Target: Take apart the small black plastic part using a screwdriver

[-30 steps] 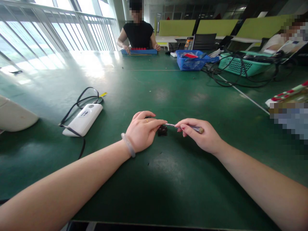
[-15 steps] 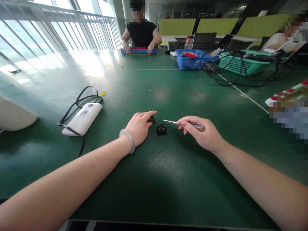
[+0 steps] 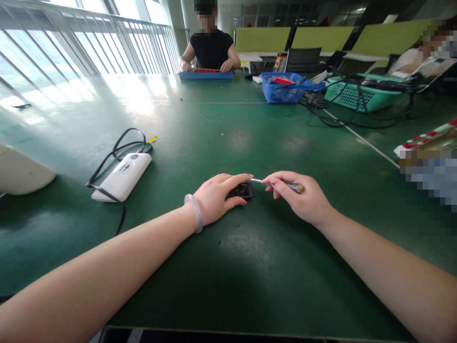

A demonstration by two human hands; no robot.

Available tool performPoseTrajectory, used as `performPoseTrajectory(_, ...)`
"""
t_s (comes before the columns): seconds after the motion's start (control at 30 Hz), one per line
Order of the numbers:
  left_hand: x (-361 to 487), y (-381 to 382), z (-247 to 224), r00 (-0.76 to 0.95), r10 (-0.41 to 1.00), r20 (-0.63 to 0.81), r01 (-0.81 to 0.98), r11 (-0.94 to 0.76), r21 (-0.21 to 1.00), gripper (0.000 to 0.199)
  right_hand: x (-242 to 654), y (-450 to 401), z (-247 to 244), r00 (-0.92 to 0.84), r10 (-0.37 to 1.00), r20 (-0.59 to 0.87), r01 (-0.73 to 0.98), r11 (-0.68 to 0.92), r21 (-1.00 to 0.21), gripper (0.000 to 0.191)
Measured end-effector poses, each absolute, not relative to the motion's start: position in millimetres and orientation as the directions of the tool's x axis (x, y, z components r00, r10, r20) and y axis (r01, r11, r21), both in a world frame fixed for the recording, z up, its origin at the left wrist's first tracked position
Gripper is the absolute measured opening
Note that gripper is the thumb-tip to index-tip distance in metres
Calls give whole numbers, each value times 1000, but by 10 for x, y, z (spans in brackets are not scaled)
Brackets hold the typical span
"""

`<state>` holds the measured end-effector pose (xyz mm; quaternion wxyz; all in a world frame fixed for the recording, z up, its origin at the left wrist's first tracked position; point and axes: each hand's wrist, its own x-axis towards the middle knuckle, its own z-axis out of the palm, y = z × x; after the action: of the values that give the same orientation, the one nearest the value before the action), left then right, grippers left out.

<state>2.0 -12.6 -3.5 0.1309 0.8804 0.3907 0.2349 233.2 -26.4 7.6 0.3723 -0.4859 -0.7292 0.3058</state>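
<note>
My left hand (image 3: 218, 196), with a pale bangle at its wrist, rests on the green table. Its thumb and fingers sit around a small black box-shaped part (image 3: 244, 190) with shiny metal bits in it. The fingers cover the part's left side and far edge. In my right hand (image 3: 298, 193) is a slim screwdriver (image 3: 293, 186) with a silvery handle and brownish end, held like a pen. Its shaft points left towards the left fingertips, and the tip is hidden or too small to make out. The flat black piece seen earlier by my left fingers is not separately visible.
To the left lie a white power bank (image 3: 123, 177) with a black cable and a white object (image 3: 24, 169). A blue basket (image 3: 283, 93) and a green basket (image 3: 360, 95) with tangled cables stand far right. Opposite, a person (image 3: 210, 50) handles a blue tray (image 3: 205, 76).
My left hand has slid right, from the flat black piece to around the black part. My right hand and screwdriver have barely moved. The person opposite has tilted the blue tray.
</note>
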Motion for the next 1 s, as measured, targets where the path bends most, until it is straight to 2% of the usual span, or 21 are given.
performPoseTrajectory(0.17,25,-119,-23,580,757,299,630,-650,425,52,2316,-288,92,-216,938,270,459,341,-820,30)
performPoseTrajectory(0.3,29,-112,-32,558,784,271,621,-611,490,57,2301,-327,137,-199,924,325,419,380,-825,25)
performPoseTrajectory(0.43,23,-103,-40,555,805,212,620,-569,540,62,2343,-371,172,-230,836,498,416,547,-726,26)
performPoseTrajectory(0.53,12,-97,-33,546,808,220,636,-571,520,67,2378,-419,191,-303,755,581,327,655,-681,30)
performPoseTrajectory(0.63,6,-91,-17,536,813,227,660,-571,488,66,2367,-469,220,-481,668,568,260,728,-635,26)
performPoseTrajectory(0.73,8,-87,-2,526,824,209,689,-557,464,58,2319,-490,244,-620,583,526,283,791,-542,21)
performPoseTrajectory(0.83,11,-84,4,526,827,198,708,-555,437,48,2280,-482,246,-674,500,543,303,858,-414,21)
performPoseTrajectory(1.0,10,-80,-1,523,829,195,714,-552,431,41,2273,-496,236,-707,447,548,361,895,-264,24)
